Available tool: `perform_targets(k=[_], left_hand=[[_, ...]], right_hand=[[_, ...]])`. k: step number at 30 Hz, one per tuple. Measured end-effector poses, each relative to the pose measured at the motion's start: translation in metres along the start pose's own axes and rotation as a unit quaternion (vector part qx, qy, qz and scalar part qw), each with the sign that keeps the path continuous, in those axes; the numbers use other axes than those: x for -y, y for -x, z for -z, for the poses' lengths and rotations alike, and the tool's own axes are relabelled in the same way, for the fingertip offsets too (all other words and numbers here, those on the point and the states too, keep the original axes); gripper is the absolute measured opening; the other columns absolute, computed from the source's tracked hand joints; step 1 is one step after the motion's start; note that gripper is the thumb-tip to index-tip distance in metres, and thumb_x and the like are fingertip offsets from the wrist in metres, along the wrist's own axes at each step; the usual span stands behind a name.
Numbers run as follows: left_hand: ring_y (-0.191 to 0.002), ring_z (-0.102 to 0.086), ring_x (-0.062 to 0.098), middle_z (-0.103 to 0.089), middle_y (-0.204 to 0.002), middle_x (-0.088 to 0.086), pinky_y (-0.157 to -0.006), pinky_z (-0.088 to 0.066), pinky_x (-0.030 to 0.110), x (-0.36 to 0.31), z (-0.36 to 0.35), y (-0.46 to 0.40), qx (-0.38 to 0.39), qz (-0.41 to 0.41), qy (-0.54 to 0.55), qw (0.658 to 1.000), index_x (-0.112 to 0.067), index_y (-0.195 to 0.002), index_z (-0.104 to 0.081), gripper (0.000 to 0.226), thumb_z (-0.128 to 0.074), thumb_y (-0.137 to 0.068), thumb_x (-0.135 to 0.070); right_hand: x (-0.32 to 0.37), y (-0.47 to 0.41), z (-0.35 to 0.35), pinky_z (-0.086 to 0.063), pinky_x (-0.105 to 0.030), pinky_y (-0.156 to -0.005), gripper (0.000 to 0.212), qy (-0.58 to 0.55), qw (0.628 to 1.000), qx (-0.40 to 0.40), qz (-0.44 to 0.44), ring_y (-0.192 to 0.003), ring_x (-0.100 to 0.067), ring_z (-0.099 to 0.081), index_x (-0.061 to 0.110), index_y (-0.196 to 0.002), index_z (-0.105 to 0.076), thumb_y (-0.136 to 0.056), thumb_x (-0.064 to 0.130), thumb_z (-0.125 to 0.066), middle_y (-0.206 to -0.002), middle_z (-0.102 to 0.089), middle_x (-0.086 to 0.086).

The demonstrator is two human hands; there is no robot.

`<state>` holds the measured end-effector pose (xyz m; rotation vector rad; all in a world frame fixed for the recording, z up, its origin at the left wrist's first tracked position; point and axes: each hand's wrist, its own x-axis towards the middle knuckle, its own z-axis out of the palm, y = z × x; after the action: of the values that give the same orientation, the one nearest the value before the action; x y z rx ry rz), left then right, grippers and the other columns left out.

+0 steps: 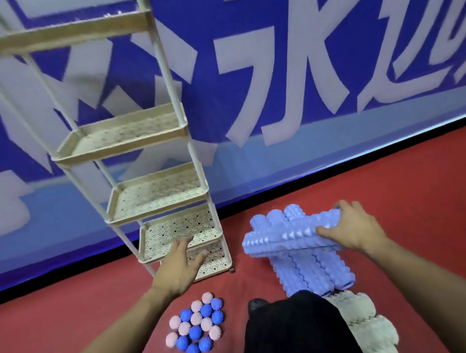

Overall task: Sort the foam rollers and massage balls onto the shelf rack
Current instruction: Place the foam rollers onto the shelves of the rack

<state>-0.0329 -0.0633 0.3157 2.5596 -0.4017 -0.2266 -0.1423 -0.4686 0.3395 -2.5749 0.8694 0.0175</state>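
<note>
Gripping the top pale-blue ridged foam roller (290, 237) at centre right, the right hand (349, 228) looks ready to lift it off the stack. Upper left, the cream perforated metal shelf rack (154, 194) waits, left hand (180, 265) spread before it. Pink and blue spiky massage balls (197, 324) cluster bottom centre.

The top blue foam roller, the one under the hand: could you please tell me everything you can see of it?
The top blue foam roller is a pale blue cylinder covered in rows of raised pyramid-like bumps, and looks like soft foam. It lies crosswise on three more blue rollers that sit side by side on the red floor, right of the shelf rack. The right hand grips its right end, fingers over the top and thumb at the front. Its left end is free.
</note>
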Motion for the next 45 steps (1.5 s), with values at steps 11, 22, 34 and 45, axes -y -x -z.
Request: perform_targets(k=[11,22,34,45], left_hand=[[-0.122,-0.056,0.021,-0.048,-0.149,0.010,-0.107,-0.044,0.043,0.063,0.056,0.110,-0.097,0.104,0.130,0.981,-0.017,-0.150,-0.041,0.076,-0.055,-0.092,-0.064],[-0.134,-0.051,0.023,-0.046,-0.152,0.010,-0.113,-0.039,0.040,0.124,0.057,0.111,-0.107,0.166,0.223,0.955,-0.014,-0.151,-0.039,0.078,-0.059,-0.091,-0.060],[-0.122,-0.057,0.021,-0.050,-0.148,0.007,-0.105,-0.041,0.036,0.184,0.085,0.093,-0.140,0.208,0.239,0.938,-0.016,-0.149,-0.044,0.068,-0.063,-0.094,-0.051],[-0.133,-0.050,0.025,-0.045,-0.153,0.012,-0.109,-0.039,0.039,0.191,0.024,-0.035,-0.114,0.239,0.266,0.927,-0.012,-0.153,-0.034,0.081,-0.054,-0.093,-0.062]], right_hand=[[0.103,0.115,-0.036,-0.049,-0.039,-0.093,0.078,-0.106,0.994,0.014,0.035,-0.115,-0.034,-0.059,0.020,-0.136,-0.049,-0.072,0.056,-0.073,-0.132,-0.053,-0.008],[0.173,0.132,-0.109,-0.050,-0.046,-0.092,0.085,-0.134,0.989,0.017,-0.052,-0.115,-0.042,-0.057,0.016,-0.143,-0.043,-0.074,0.058,-0.071,-0.137,-0.047,-0.011],[0.249,0.091,-0.155,-0.047,-0.047,-0.092,0.086,-0.115,0.989,0.058,-0.074,-0.120,-0.045,-0.051,0.013,-0.142,-0.040,-0.075,0.056,-0.072,-0.137,-0.044,-0.013],[0.191,0.022,-0.235,-0.053,-0.048,-0.089,0.086,-0.168,0.978,0.046,-0.114,-0.110,-0.040,-0.061,0.017,-0.137,-0.048,-0.069,0.064,-0.072,-0.130,-0.052,-0.012]])
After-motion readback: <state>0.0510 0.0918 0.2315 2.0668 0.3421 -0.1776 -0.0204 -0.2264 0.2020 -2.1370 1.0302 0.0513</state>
